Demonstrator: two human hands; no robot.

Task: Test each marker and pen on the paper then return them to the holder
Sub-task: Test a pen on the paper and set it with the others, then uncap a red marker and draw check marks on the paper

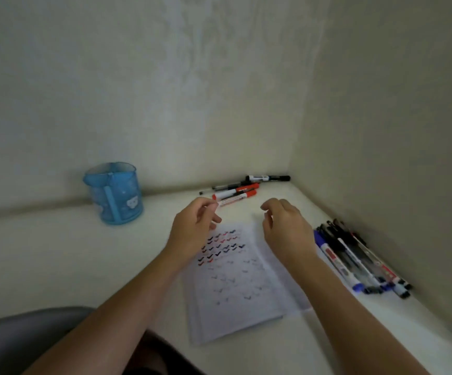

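My left hand (192, 228) pinches the near end of a red-capped marker (237, 198) that points toward the back right. My right hand (284, 226) hovers over the paper with loosely curled fingers and holds nothing. The white paper (235, 288) lies between my arms, with rows of black, red and blue check marks. A blue translucent holder (115, 193) stands at the back left by the wall. Another red marker (235, 191), a black marker (268, 178) and thin pens (219, 188) lie near the back corner.
A pile of several blue and black markers and pens (360, 261) lies along the right wall. The white table (57, 261) ends against walls at the back and right. A grey chair edge (30, 336) shows at the bottom left.
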